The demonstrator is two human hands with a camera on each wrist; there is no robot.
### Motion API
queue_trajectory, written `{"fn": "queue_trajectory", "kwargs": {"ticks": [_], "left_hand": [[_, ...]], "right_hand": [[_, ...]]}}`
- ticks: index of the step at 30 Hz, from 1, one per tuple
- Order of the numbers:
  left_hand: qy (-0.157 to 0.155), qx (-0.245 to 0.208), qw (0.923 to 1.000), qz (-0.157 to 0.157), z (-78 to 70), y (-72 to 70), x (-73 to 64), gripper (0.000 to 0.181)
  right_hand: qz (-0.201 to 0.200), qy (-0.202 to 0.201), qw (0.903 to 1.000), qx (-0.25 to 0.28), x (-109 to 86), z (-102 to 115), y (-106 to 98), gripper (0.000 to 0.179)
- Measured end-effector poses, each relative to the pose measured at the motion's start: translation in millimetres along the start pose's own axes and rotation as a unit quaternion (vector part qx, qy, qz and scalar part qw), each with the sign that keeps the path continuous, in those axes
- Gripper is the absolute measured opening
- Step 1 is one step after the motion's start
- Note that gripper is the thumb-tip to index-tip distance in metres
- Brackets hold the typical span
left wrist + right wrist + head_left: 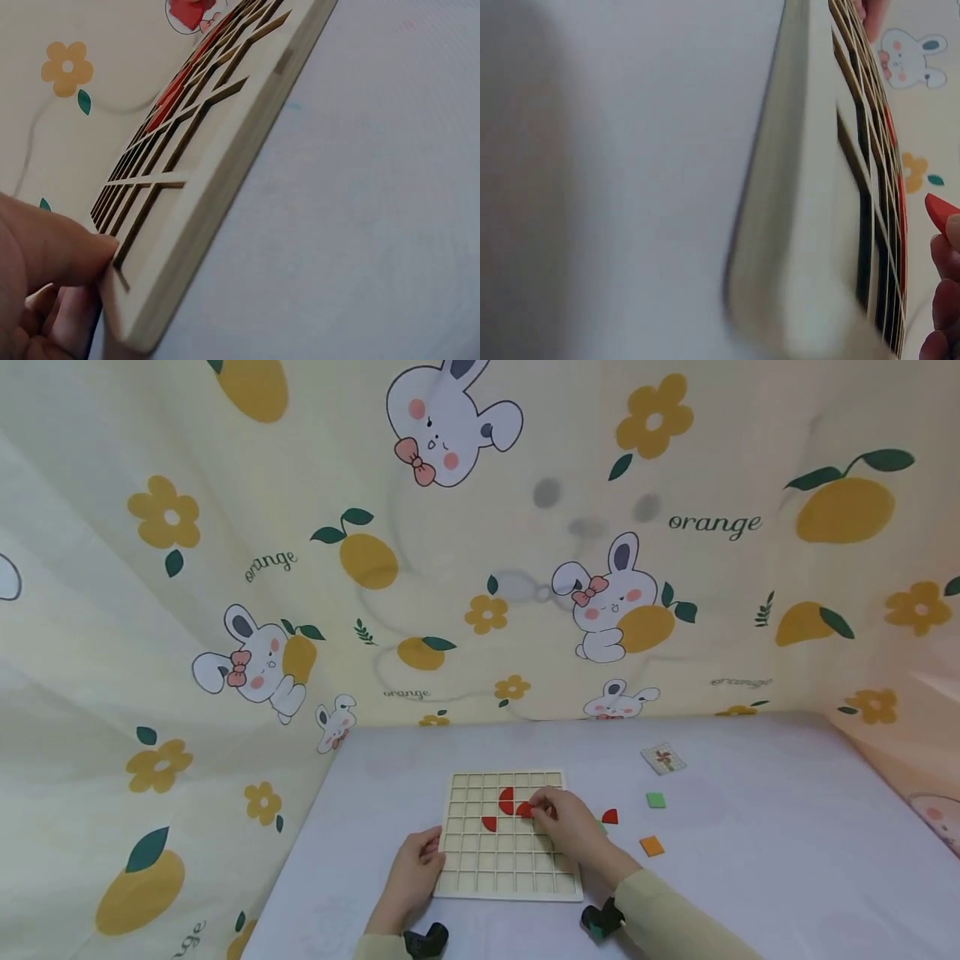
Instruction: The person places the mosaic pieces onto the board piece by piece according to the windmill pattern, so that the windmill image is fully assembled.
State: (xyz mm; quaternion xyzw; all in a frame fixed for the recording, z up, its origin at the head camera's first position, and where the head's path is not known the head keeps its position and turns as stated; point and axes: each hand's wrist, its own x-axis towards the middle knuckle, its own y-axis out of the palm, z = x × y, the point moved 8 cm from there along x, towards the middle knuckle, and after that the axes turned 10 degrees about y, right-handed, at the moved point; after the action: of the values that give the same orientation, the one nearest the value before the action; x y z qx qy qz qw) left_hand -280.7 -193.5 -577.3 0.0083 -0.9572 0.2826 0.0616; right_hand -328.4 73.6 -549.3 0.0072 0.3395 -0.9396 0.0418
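A pale wooden grid board [498, 864] lies on the white table. My left hand [414, 868] grips its left edge, the thumb on top in the left wrist view and the other fingers lower at the side. Over the board's right half, my right hand [573, 828] pinches a red quarter-circle tile [940, 211] between thumb and fingers. Red quarter-circle tiles [507, 795] sit in the grid's cells left of that hand, and another red tile [490, 824] lies lower left of them.
To the right of the board lie a loose red tile [611, 817], a green square tile [656, 800] and an orange square tile [652, 846]. Farther back is a small pattern card [663, 758]. A printed curtain [465, 527] surrounds the table.
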Motion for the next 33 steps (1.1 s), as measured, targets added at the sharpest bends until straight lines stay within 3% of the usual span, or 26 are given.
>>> {"fn": "queue_trajectory", "kwargs": {"ticks": [7, 13, 22, 33], "left_hand": [[-0.013, -0.004, 0.9999, 0.001, 1.2, -0.1, 0.1, 0.046], [-0.006, -0.004, 1.0, 0.0, 2.6, 1.5, -0.1, 0.045], [-0.012, -0.013, 0.9998, -0.001, 3.7, 1.7, 2.6, 0.045], [-0.005, -0.006, 1.0, -0.005, 1.3, 0.9, 0.8, 0.045]], "right_hand": [[0.032, -0.013, 0.9994, 0.007, -0.7, 8, 20, 0.008], [0.034, -0.023, 0.999, -0.014, -3.9, 18, 29, 0.009], [0.037, -0.024, 0.9986, -0.03, -0.8, 21, 37, 0.005], [0.049, -0.023, 0.9973, -0.049, -0.9, 25, 39, 0.015]]}}
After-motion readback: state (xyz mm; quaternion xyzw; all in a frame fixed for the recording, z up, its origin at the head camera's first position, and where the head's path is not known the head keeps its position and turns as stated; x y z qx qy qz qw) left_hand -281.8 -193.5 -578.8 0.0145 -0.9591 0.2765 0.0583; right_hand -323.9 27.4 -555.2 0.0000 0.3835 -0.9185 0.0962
